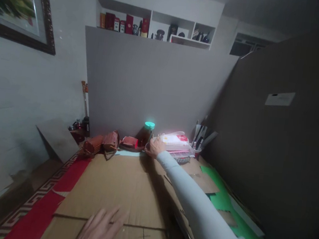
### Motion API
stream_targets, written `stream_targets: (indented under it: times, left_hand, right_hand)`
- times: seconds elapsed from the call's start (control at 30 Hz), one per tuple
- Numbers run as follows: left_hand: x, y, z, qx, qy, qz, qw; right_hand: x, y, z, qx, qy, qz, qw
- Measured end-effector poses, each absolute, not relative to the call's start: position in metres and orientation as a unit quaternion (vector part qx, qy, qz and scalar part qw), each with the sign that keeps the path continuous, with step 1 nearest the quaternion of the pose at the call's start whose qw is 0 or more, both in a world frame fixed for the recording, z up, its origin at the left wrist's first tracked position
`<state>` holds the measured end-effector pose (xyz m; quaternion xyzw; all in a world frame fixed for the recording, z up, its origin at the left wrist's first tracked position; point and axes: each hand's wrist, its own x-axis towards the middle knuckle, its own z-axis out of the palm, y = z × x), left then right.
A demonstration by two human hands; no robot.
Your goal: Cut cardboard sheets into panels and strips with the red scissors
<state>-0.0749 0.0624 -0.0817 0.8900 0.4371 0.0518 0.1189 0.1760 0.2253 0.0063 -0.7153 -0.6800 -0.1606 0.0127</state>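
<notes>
My left hand (102, 230) lies on the brown cardboard sheet (111, 190) near the front, its fingers stretched out and holding nothing. My right arm reaches across to the back of the table. There my right hand (156, 148) is at the left end of a pile of white, pink and red plastic packs (176, 140). Just behind it stands a jar with a glowing teal top (149, 125). The right fingertips are small and blurred against the clutter, so whether they grip anything is unclear.
Left of the right hand lie brown bundles (110, 141) and a dish with a red packet (130, 142). A cup of pens and tools (197, 150) stands at the back right. Grey panels (157, 84) rise behind and right. Green sheets (222, 195) and cardboard scraps lie right.
</notes>
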Motion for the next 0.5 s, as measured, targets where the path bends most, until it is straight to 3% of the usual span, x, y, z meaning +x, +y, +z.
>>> stream_targets:
  times: [0.5]
  left_hand:
    - [-0.08, 0.061, -0.094, 0.919, 0.378, 0.11, 0.036]
  right_hand:
    - [0.183, 0.227, -0.011, -0.716, -0.682, -0.147, 0.033]
